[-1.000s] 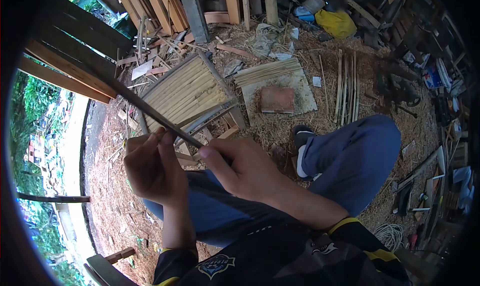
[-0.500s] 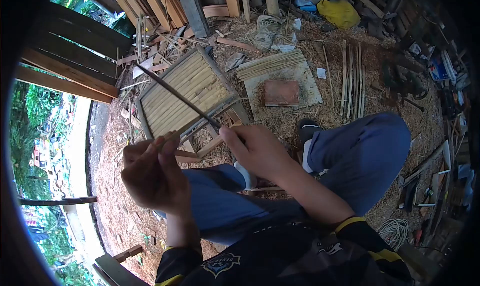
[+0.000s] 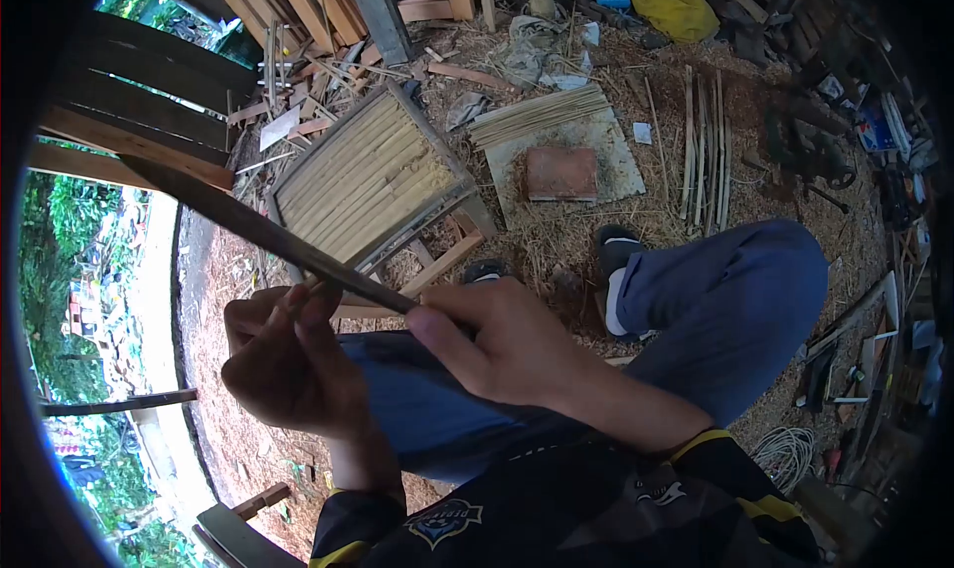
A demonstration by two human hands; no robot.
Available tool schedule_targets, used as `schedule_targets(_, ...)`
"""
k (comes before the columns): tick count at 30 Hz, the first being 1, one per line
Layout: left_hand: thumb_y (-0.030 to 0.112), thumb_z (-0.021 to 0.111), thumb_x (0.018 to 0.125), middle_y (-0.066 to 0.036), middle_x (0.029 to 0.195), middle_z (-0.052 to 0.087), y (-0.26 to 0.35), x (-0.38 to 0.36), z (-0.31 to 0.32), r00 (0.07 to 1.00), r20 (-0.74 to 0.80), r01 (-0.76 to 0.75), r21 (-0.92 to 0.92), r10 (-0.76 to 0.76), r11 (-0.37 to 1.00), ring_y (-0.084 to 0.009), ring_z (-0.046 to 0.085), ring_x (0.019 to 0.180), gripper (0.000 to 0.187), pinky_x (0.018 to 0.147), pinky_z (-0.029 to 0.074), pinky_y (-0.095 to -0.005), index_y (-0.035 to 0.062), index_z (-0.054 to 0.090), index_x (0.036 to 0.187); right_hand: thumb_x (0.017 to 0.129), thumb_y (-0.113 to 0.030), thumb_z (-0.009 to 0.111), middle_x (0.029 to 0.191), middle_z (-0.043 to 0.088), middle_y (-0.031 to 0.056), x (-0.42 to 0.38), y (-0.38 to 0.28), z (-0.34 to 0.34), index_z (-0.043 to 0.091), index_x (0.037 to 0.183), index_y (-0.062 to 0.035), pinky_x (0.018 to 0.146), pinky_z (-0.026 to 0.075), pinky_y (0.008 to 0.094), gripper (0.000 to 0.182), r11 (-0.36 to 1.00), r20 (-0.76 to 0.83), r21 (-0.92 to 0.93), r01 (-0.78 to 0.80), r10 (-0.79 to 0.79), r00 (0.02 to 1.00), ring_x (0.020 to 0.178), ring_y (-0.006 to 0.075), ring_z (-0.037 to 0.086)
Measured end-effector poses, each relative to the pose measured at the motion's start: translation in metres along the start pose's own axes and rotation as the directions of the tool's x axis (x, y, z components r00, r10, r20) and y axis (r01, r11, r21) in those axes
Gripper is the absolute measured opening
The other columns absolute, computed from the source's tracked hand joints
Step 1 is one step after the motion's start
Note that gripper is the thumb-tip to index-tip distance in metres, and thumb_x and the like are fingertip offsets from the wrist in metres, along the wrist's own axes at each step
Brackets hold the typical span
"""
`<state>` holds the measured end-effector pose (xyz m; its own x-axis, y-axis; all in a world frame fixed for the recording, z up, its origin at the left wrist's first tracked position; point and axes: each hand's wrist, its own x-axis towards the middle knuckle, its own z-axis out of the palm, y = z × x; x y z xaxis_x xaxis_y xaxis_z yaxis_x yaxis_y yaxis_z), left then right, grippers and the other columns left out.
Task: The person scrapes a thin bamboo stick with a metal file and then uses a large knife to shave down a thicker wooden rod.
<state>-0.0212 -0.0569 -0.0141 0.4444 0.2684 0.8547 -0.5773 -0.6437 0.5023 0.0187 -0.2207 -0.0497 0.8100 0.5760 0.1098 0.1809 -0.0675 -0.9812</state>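
Observation:
My right hand (image 3: 497, 334) is closed round the near end of a long dark machete (image 3: 253, 225), thumb laid along it. Its blade reaches up and left, passing over the fingertips of my left hand (image 3: 293, 354). Those left fingers are pinched together on a short thin strip, mostly hidden behind the blade and fingers. Beyond the hands stands a low wooden-framed stand (image 3: 363, 175) topped with bamboo slats, shavings scattered on its right side.
A reddish brick (image 3: 561, 173) lies on a pale board, with a bundle of thin sticks (image 3: 542, 114) behind it. Longer strips (image 3: 706, 151) rest to the right. Shavings cover the ground around my feet. Timber planks (image 3: 293, 11) lean at the back left; a yellow bag (image 3: 676, 13) lies far right.
The machete has swung nearer and its blade face now shows broader, crossing over my left fingertips. Both hands have shifted slightly left and down. My left foot has moved.

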Motion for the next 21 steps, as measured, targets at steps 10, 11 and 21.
schedule_targets(10,-0.001,0.067,0.093,-0.021,0.089,0.065,0.005,-0.003,-0.003,0.992,0.065,-0.105,-0.015,0.106,0.994,-0.0260,0.067,0.083,0.011,0.071,0.061,-0.0301,-0.0072,0.063,0.101,0.101,-0.032,0.059,0.058,0.055,0.0150,-0.006,-0.021,-0.004,0.066,0.082,-0.0003,0.053,0.044,0.0403,0.038,0.997,0.013,0.044,0.057,-0.057,0.998,0.052,0.0293,0.060)
schedule_targets(11,-0.002,0.067,0.093,-0.021,0.089,0.065,0.006,-0.002,-0.005,0.993,0.099,-0.071,0.020,0.069,0.997,-0.0259,0.067,0.084,0.011,0.071,0.060,-0.0307,-0.0070,0.063,0.101,0.101,-0.032,0.059,0.059,0.056,0.0148,-0.003,-0.014,-0.005,0.067,0.084,-0.0007,0.053,0.045,0.0402,0.036,1.000,0.001,0.010,0.019,-0.019,1.000,0.053,0.0292,0.060)
schedule_targets(21,-0.004,0.069,0.090,-0.019,0.092,0.066,0.010,-0.004,-0.011,0.995,0.103,0.010,0.062,-0.016,0.998,-0.0247,0.065,0.087,0.010,0.076,0.055,-0.0309,-0.0081,0.065,0.098,0.100,-0.033,0.060,0.056,0.057,0.0130,-0.004,-0.013,-0.009,0.071,0.088,-0.0037,0.051,0.045,0.0400,0.034,0.997,0.027,-0.053,-0.048,0.049,0.998,0.051,0.0287,0.060)
